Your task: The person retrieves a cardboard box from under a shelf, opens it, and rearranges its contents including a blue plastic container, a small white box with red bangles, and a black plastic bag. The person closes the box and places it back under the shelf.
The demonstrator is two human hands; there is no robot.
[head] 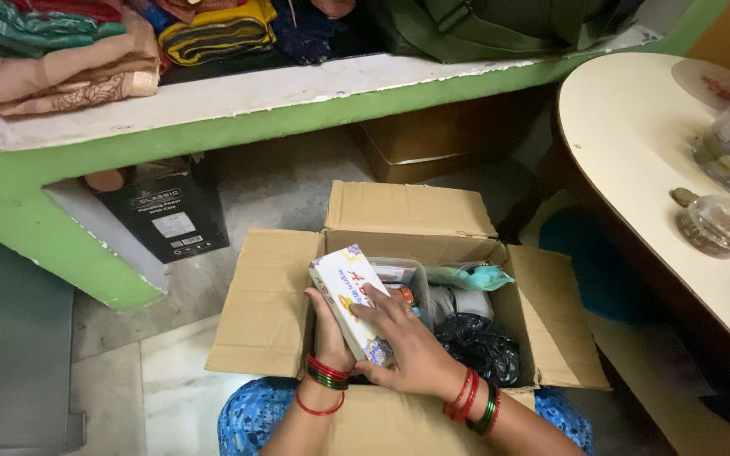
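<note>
An open cardboard box point(268, 295) sits on the floor in front of me with its flaps spread out. Both hands hold a small white printed packet point(344, 291) over the box's left side. My left hand point(329, 333) supports it from underneath and behind. My right hand point(407, 342) lies across its front, fingers spread on the printed face. Red and green bangles ring both wrists. Inside the box lie a clear plastic container point(403, 279), a teal wrapped item point(471, 277), a grey object and a black plastic bag point(479, 346).
A green-edged shelf point(213, 127) above holds folded cloths point(69, 59) and a dark bag. A black carton point(162, 215) and a brown box point(433, 139) stand under it. A cream round table point(635, 143) at right carries clear jars point(724, 224).
</note>
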